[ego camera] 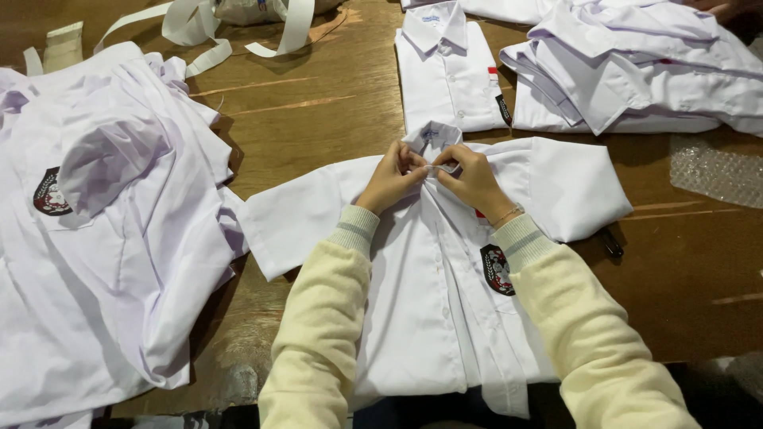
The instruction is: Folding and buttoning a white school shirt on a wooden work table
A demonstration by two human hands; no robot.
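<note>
with your left hand (391,176) and right hand (469,176) both pinching the shirt (429,310) at its collar (433,135), keep the front edges lined up and flat on the table (318,111) as you fasten.

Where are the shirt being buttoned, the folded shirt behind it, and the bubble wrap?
white shirt (413,318), head view, front panel below the hands.
folded shirt (445,83), head view, middle of its chest.
bubble wrap (715,171), head view, centre of the sheet.
</note>
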